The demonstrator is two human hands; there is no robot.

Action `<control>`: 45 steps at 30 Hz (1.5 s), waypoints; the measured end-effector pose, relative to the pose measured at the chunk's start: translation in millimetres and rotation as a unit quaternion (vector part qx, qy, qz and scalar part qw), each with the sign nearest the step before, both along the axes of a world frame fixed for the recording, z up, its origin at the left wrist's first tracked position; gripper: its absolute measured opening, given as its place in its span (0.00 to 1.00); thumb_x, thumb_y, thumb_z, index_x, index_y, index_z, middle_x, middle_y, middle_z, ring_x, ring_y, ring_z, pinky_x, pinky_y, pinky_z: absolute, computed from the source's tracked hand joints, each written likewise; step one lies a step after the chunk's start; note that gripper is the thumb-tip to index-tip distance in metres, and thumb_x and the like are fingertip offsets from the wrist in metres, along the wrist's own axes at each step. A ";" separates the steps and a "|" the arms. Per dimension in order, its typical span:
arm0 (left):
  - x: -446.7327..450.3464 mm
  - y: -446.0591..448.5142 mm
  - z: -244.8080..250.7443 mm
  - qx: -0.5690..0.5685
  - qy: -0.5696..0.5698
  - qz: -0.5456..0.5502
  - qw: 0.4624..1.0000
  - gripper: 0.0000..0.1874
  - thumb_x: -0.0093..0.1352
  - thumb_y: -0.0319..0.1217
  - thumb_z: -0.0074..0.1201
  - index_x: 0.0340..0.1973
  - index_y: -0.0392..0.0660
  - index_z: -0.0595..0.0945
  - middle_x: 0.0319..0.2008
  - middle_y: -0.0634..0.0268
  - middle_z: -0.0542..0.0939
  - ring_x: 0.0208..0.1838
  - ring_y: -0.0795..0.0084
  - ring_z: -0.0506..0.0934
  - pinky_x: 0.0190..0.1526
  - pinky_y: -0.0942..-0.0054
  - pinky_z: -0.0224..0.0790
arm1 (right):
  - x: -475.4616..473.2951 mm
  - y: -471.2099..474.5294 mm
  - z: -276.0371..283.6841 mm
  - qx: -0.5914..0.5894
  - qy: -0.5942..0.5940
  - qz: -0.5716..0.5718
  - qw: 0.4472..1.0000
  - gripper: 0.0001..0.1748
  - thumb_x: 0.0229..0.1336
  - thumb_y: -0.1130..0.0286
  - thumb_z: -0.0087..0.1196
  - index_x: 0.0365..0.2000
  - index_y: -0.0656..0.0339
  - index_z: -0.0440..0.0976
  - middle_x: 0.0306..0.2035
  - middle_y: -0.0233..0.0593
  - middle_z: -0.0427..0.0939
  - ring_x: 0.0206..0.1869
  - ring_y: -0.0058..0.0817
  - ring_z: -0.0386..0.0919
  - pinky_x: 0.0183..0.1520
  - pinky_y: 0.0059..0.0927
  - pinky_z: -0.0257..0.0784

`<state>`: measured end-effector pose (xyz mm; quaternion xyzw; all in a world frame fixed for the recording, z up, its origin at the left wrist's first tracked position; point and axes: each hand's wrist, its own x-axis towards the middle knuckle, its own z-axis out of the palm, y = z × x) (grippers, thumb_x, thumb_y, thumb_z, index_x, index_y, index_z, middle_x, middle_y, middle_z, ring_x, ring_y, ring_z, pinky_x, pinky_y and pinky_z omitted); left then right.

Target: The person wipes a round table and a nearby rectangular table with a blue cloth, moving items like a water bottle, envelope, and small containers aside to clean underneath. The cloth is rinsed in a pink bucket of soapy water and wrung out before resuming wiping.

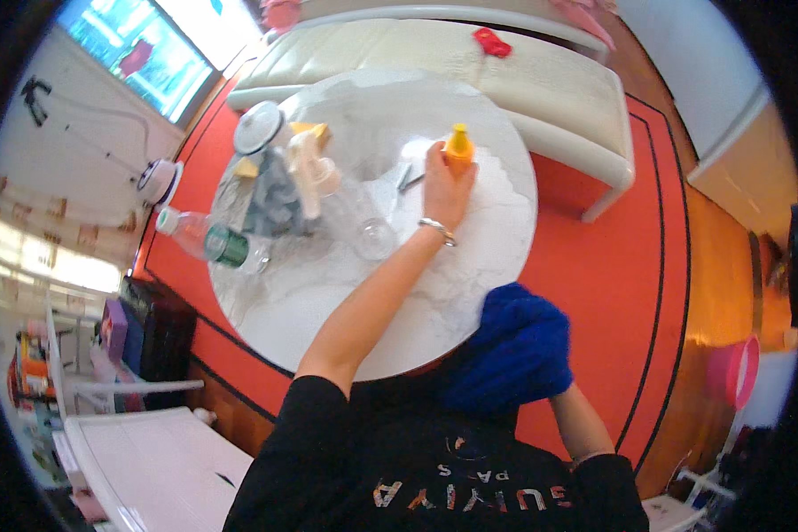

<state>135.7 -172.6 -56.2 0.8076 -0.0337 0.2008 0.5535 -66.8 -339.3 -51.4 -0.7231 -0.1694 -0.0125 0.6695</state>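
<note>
My left hand (447,189) is wrapped around a yellow squeeze bottle (461,147) with a pointed nozzle, over the right part of a round, white marble-patterned table (432,319). Just left of that hand lies a slim item with a dark part (409,179), too blurred to name. A blue cloth (525,346) bunches up in front of my body at the table's near right edge. It covers my right hand, so the fingers are hidden; only the wrist (564,397) and forearm show behind it. The cloth appears to be held by that hand.
On the table's left side are a clear plastic bottle (223,245) with a green label, a grey crumpled bag (276,196), a round lid (259,126) and transparent containers (376,236). A cream padded bench (558,86) bearing a red item (492,42) stands beyond. Red carpet (598,266) lies below.
</note>
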 end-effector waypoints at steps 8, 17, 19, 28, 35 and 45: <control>-171.3 47.1 23.7 0.124 -0.049 0.030 0.991 0.40 0.58 0.30 0.63 0.61 0.34 0.58 0.53 0.47 0.63 0.58 0.53 0.61 0.60 0.59 0.54 | 29.3 -16.6 17.8 -0.039 0.069 -0.124 0.989 0.05 0.41 0.75 0.60 0.23 0.62 0.74 0.26 0.37 0.77 0.29 0.29 0.75 0.31 0.25 0.69; -106.6 98.2 -5.7 0.070 0.074 0.112 0.988 0.44 0.60 0.36 0.63 0.63 0.31 0.54 0.58 0.44 0.64 0.62 0.50 0.61 0.64 0.60 0.51 | 53.7 14.3 23.2 -0.231 -0.203 -0.162 0.938 0.11 0.29 0.69 0.60 0.08 0.54 0.67 0.19 0.38 0.72 0.23 0.38 0.71 0.25 0.33 0.63; -92.4 83.9 -6.9 0.084 0.052 0.115 0.988 0.44 0.60 0.37 0.63 0.63 0.32 0.55 0.58 0.44 0.64 0.61 0.51 0.62 0.64 0.62 0.53 | 55.0 16.4 21.3 -0.185 -0.191 -0.132 0.955 0.09 0.38 0.70 0.57 0.13 0.56 0.67 0.20 0.36 0.71 0.23 0.33 0.70 0.23 0.29 0.62; -185.3 153.5 9.3 0.060 -0.098 0.272 0.955 0.40 0.58 0.29 0.63 0.59 0.34 0.55 0.57 0.52 0.59 0.59 0.58 0.59 0.60 0.61 0.51 | 63.9 3.7 2.8 -0.251 -0.240 -0.189 0.918 0.13 0.57 0.70 0.50 0.39 0.67 0.65 0.28 0.43 0.72 0.28 0.30 0.70 0.29 0.30 0.64; -149.4 306.7 16.5 0.053 -0.044 0.294 0.953 0.49 0.56 0.32 0.69 0.63 0.37 0.51 0.59 0.50 0.61 0.59 0.58 0.65 0.61 0.59 0.58 | 68.8 38.2 -38.5 -0.339 -0.210 -0.329 0.856 0.28 0.55 0.66 0.51 0.53 0.71 0.60 0.35 0.52 0.73 0.35 0.40 0.71 0.36 0.42 0.64; -193.4 263.4 36.0 0.063 -0.117 0.264 0.955 0.39 0.58 0.22 0.64 0.58 0.39 0.56 0.57 0.52 0.64 0.59 0.60 0.67 0.56 0.62 0.66 | -18.0 28.3 -64.1 -0.312 -0.145 -0.183 0.921 0.38 0.38 0.62 0.60 0.54 0.65 0.67 0.48 0.57 0.71 0.52 0.56 0.68 0.54 0.47 0.64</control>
